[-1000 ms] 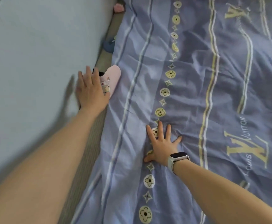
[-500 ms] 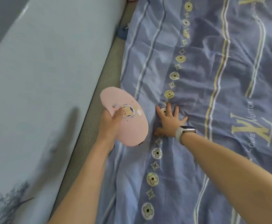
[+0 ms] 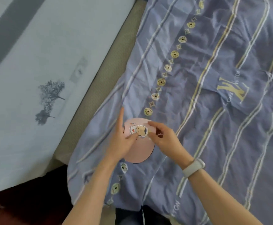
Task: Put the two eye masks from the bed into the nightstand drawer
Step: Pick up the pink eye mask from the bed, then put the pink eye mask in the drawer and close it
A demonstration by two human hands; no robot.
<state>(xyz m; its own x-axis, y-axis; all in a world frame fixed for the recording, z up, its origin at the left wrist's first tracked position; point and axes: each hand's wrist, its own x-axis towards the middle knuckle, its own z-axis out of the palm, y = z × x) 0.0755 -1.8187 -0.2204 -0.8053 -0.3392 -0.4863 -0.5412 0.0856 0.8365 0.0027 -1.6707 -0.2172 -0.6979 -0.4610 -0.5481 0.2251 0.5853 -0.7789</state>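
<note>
Pink eye mask (image 3: 139,150) pinched by left hand (image 3: 122,142) and right hand (image 3: 164,138), over "LOUIS VUITTON" quilt (image 3: 213,65)

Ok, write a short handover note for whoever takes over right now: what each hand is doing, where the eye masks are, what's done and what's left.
Left hand: holding the pink eye mask over the blue quilt, thumb on its printed front.
Right hand, watch on the wrist: fingers on the same mask's right edge.
Second eye mask: not in view.
Nightstand drawer: not in view.
Done: one mask picked up off the bed.
Left: find the second mask, then put both in the drawer.
</note>
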